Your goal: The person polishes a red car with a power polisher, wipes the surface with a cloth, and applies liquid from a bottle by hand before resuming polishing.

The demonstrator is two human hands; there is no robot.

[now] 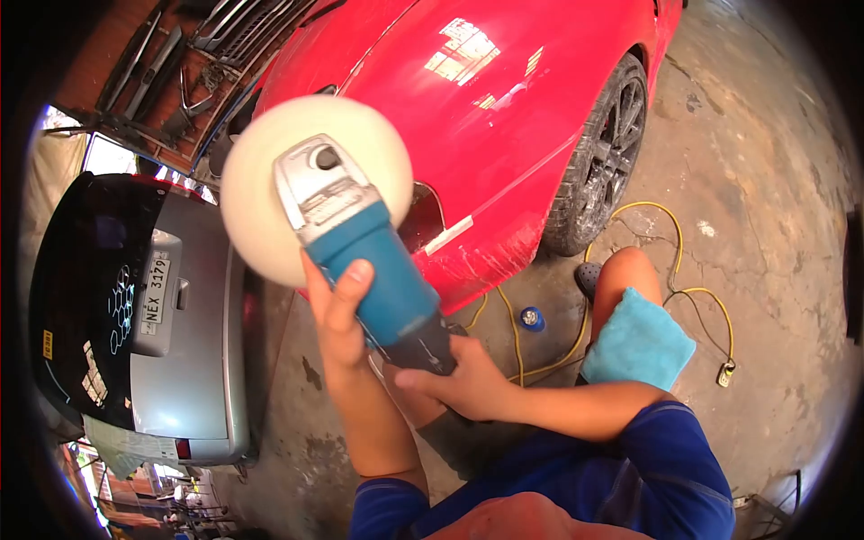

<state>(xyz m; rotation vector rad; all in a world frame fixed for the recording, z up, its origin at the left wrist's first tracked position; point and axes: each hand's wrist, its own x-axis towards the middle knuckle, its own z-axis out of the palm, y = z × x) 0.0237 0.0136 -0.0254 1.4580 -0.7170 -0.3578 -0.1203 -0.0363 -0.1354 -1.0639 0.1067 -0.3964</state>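
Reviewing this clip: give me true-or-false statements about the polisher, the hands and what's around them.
Both the left hand and the right hand grip the polisher. True.
The polishing pad is black. False: it is white.
A blue cloth lies on the person's knee. True.
The car next to the polishing pad is green. False: it is a red car.
The floor cable is yellow. True.

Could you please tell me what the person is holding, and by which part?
A blue polisher, in both hands: the left hand wraps the body just behind the head, and the right hand grips the rear handle.
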